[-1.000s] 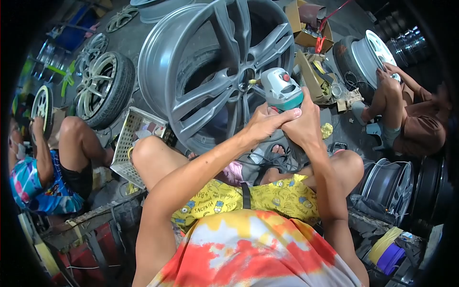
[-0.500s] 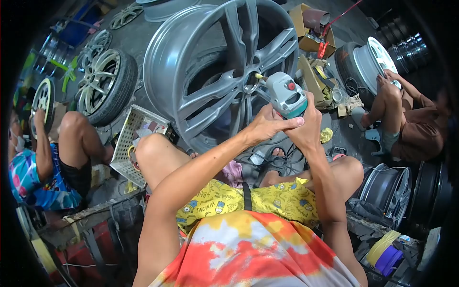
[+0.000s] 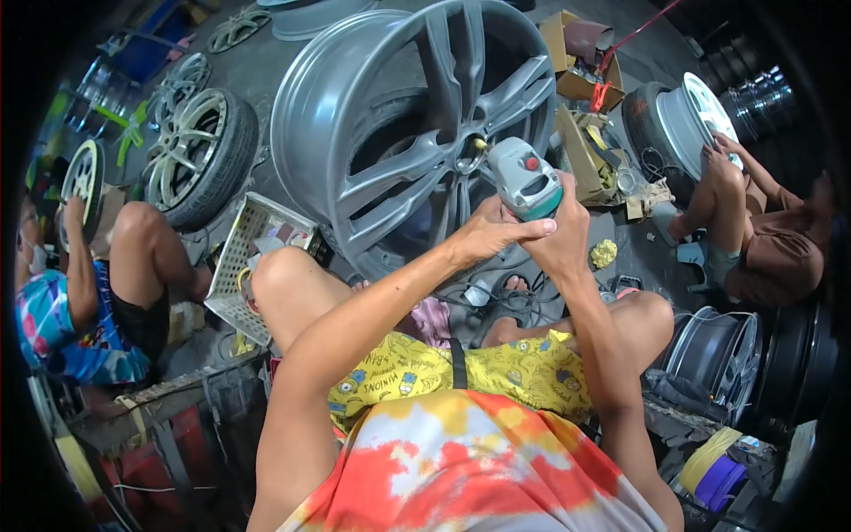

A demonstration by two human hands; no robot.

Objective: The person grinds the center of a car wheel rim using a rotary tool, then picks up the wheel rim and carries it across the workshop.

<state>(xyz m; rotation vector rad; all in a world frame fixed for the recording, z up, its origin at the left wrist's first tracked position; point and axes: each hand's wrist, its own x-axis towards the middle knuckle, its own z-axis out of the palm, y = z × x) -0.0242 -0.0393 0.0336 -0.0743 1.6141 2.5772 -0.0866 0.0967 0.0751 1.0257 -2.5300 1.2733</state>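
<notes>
A grey and teal die grinder [image 3: 523, 173] is held between my two hands in front of my knees. My left hand [image 3: 493, 232] closes on its lower left side, thumb stretched toward the right. My right hand [image 3: 563, 232] wraps round the tool's right and rear side; some of its fingers are hidden behind the body. The small yellowish tip [image 3: 480, 144] points at the hub of a large grey alloy wheel [image 3: 399, 168] standing upright before me. Whether the tip touches the metal I cannot tell.
A white plastic basket [image 3: 232, 253] stands by my left knee. Cardboard boxes [image 3: 581, 160] sit right of the wheel. One person [image 3: 66, 328] at left and another [image 3: 762, 222] at right each handle a wheel. Cables [image 3: 532, 306] lie near my feet.
The grinder and both hands have shifted very slightly left in view, while the wheel appears slightly to the right. My grip stays the same.
</notes>
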